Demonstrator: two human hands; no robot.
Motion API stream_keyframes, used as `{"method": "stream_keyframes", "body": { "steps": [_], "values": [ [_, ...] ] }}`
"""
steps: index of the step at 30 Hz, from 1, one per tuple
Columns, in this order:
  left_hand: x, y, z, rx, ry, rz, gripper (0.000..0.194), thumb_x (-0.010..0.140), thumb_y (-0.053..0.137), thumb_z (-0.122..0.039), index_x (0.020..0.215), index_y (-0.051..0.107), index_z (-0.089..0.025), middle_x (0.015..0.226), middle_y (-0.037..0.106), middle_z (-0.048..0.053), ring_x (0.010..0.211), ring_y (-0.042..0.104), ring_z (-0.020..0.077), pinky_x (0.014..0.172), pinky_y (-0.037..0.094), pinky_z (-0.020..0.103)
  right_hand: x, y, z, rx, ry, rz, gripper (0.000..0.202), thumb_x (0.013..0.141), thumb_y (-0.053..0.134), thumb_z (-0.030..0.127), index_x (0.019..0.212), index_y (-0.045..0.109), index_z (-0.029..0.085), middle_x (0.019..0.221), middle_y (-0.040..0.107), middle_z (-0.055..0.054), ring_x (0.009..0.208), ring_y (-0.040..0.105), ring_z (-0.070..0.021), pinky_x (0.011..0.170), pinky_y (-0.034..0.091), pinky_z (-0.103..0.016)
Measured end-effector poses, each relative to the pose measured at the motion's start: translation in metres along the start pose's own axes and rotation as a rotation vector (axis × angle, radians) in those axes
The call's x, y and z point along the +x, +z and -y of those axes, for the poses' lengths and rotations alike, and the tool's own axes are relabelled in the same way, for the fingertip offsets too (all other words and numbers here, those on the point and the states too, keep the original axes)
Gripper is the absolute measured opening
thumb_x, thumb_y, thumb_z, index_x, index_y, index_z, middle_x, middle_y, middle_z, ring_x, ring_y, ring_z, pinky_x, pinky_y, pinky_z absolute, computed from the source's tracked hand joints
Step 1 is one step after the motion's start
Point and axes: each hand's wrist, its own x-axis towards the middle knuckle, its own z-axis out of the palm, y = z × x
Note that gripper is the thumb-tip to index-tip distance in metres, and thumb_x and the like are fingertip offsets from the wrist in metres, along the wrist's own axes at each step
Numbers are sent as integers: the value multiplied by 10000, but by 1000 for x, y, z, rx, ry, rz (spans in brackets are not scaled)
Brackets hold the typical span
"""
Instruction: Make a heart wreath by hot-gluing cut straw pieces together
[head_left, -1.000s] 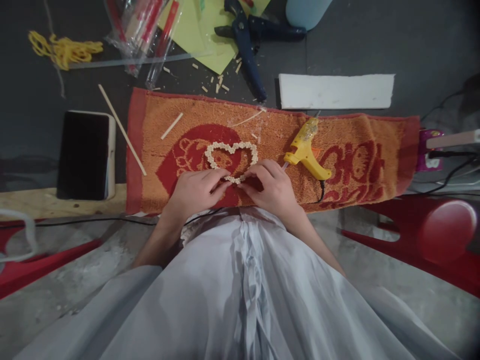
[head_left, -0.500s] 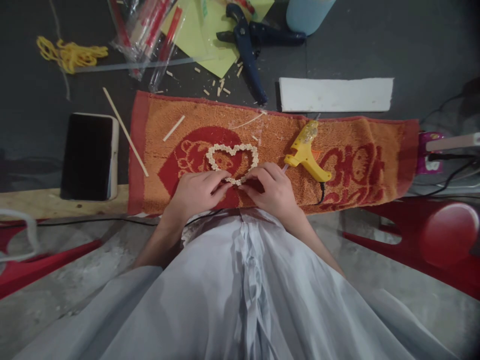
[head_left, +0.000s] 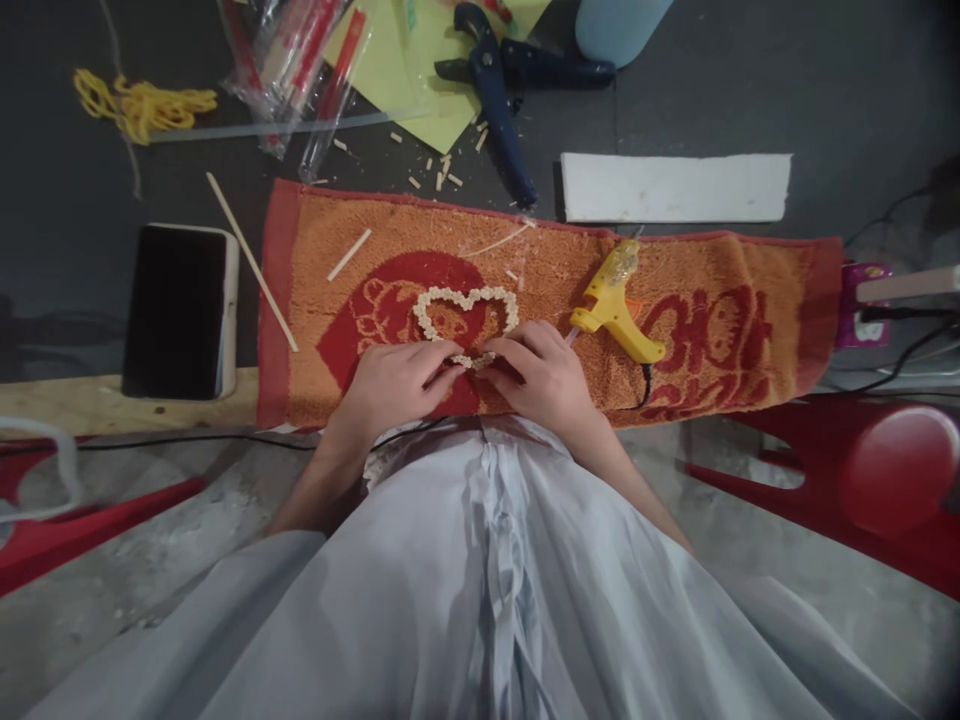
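A heart-shaped frame (head_left: 425, 318) made of small pale wooden pieces lies over the red print of an orange towel (head_left: 330, 340). My left hand (head_left: 401, 382) pinches its lower left side near the point, thumb below and fingers above. On the lower right side, my right hand (head_left: 541, 375) grips the frame the same way. The fingers hide parts of its lower edge. Right of my right hand, a yellow hot glue gun (head_left: 616, 310) rests on the towel with its nozzle pointing away from me.
A smartphone (head_left: 178, 312) and a thin wooden stick (head_left: 251, 262) lie to the left. Beyond the towel are dark blue cutters (head_left: 495, 105), a white block (head_left: 675, 188), yellow string (head_left: 142, 108), plastic-wrapped sticks (head_left: 300, 60) and a blue container (head_left: 621, 28). Red chairs (head_left: 810, 470) stand at both sides.
My right hand's fingers have shifted slightly up and left along the heart's lower right edge. My left hand stays in place, and the view has moved very slightly.
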Motion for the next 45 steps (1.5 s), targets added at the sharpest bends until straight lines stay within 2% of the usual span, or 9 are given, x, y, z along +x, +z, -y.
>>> {"method": "stream_keyframes", "body": {
  "steps": [9, 16, 28, 37, 45],
  "values": [
    [1, 3, 5, 28, 81, -62, 225, 940, 533, -356, 1007, 682, -201, 865, 768, 8, 748, 724, 151, 642, 476, 250, 1, 2, -1, 31, 9, 4, 45, 871, 631, 212, 877, 674, 202, 826, 616, -53, 786, 543, -195, 702, 486, -331],
    [1, 4, 6, 42, 133, -115, 206, 937, 549, -334, 999, 680, -189, 872, 772, 2, 735, 727, 146, 630, 482, 247, 1, 2, -3, 62, -10, -7, 56, 881, 622, 218, 891, 676, 204, 829, 620, -51, 782, 542, -188, 704, 482, -327],
    [1, 4, 6, 15, 79, -69, 220, 932, 549, -349, 1021, 690, -205, 894, 774, 13, 761, 729, 155, 657, 495, 246, -2, 2, -3, 125, 83, 26, 57, 877, 628, 259, 887, 648, 207, 832, 645, -52, 794, 572, -194, 739, 488, -335],
    [2, 2, 1, 34, 20, -29, 249, 940, 523, -376, 1028, 694, -217, 873, 774, 24, 753, 730, 167, 652, 497, 254, -3, 3, -2, 138, 58, 8, 77, 889, 609, 250, 843, 655, 210, 821, 652, -58, 802, 580, -196, 745, 500, -344],
    [1, 2, 1, 39, 25, -34, 248, 944, 520, -368, 1029, 691, -211, 888, 775, 20, 765, 731, 162, 660, 493, 254, -3, 3, -3, 99, 25, -5, 98, 897, 605, 259, 829, 655, 209, 817, 652, -56, 792, 576, -189, 739, 501, -327]
  ]
}}
